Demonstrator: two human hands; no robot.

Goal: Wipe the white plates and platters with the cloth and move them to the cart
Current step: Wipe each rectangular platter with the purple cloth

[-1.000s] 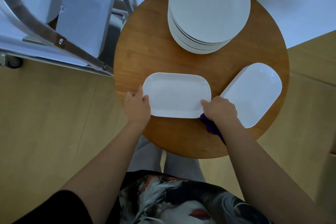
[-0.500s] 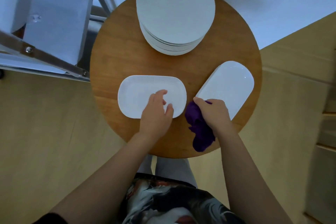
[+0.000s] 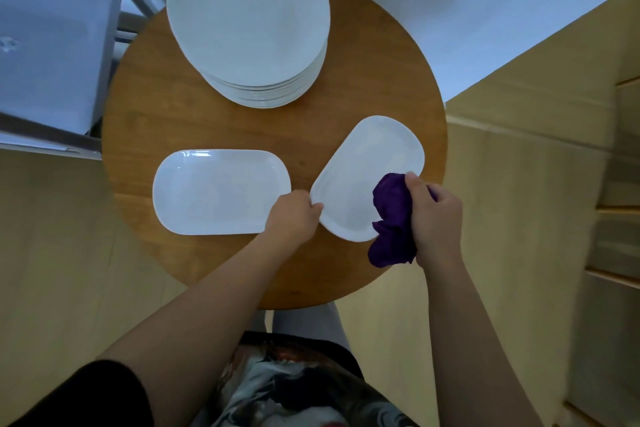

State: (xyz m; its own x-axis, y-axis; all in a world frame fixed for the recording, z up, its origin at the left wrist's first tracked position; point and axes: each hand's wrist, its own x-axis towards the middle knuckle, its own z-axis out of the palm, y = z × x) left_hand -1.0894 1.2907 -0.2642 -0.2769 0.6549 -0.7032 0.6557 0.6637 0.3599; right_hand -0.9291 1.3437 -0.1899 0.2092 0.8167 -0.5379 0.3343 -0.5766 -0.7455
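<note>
Two white platters lie on the round wooden table (image 3: pixel 363 87). My left hand (image 3: pixel 294 215) grips the near-left rim of the right platter (image 3: pixel 360 166), which sits angled. My right hand (image 3: pixel 434 218) holds a bunched purple cloth (image 3: pixel 393 215) against that platter's near-right part. The left platter (image 3: pixel 218 191) lies flat beside my left hand, untouched. A stack of several round white plates (image 3: pixel 247 21) stands at the table's far side.
A metal-framed cart (image 3: pixel 59 59) with a pale shelf stands to the left of the table, its frame close to the table's rim. Pale wooden floor surrounds the table. Wooden steps or ledges show at the right edge (image 3: pixel 616 218).
My left hand left the left platter and took the right platter's rim. My right hand carried the cloth from the table onto the right platter.
</note>
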